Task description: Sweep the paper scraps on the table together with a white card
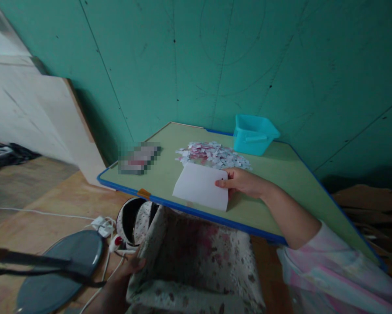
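My right hand (243, 182) rests on a low green table (169, 174) and pinches the right edge of a white sheet of paper (200, 185) that lies near the front edge. Just behind the sheet lies a heap of small white and pink paper scraps (212, 155). My left hand (130, 266) is down below the table at the lower left, closed on the edge of a floral cloth (196, 261) that spreads under the table front.
A turquoise plastic tub (253, 135) stands at the table's back by the teal wall. A blurred flat object (138, 158) lies on the table's left. On the wooden floor sit a grey round base (61, 270), white cables (100, 224) and a round floral pouch (133, 220).
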Action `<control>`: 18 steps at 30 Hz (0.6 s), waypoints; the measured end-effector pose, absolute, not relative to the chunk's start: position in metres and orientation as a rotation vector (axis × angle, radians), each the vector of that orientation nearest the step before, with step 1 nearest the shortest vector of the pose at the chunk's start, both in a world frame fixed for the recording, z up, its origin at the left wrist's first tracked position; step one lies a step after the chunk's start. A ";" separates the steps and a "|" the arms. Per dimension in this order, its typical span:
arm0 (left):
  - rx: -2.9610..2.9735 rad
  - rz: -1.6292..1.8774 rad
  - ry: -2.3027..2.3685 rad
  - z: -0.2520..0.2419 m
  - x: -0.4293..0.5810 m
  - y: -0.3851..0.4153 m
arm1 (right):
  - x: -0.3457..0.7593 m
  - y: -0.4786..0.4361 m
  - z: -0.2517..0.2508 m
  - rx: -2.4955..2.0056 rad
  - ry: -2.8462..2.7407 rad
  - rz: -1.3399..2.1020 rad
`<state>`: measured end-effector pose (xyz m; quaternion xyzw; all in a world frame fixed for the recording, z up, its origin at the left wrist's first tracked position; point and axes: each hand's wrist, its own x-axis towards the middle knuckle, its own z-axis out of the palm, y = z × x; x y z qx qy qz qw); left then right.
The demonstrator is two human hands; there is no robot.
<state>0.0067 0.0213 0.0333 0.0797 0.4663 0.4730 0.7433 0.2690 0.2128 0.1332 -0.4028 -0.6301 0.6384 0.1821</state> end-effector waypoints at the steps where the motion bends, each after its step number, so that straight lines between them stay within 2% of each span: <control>1: 0.173 1.042 1.019 0.034 0.007 0.021 | 0.269 0.213 0.133 -1.132 -1.783 1.803; 18: 0.223 1.034 1.043 0.029 0.004 0.021 | 0.268 0.210 0.135 -1.110 -1.865 1.837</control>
